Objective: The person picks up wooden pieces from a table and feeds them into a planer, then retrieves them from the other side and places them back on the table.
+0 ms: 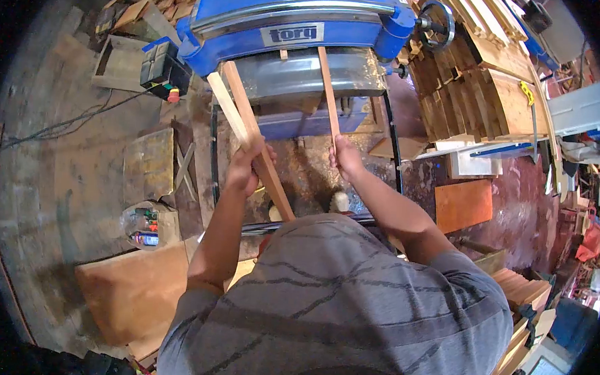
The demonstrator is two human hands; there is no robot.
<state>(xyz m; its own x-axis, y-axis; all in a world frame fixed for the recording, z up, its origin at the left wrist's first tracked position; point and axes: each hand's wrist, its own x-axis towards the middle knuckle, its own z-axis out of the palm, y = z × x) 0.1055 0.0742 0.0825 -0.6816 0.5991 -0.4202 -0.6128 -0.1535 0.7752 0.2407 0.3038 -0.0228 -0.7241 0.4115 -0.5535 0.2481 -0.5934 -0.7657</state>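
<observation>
My left hand (247, 166) is closed around two wooden strips, a longer brown one (242, 99) and a paler one (227, 107). Their far ends spread apart in front of the machine, and the longer one runs back toward my waist. A thinner wooden strip (329, 90) has its near end gripped in my right hand (346, 159). Its far end meets the opening under the blue thickness planer (362, 29), above the metal bed (272, 69). The short end of another wood piece (284, 54) shows at that opening.
Right of the planer are a handwheel (451, 26) and stacked boards (487, 106). A black switch box (162, 68) with a red button is at the left, its cable crossing the floor. An orange-brown board (463, 204) lies right; a basket of cans (150, 226) sits left.
</observation>
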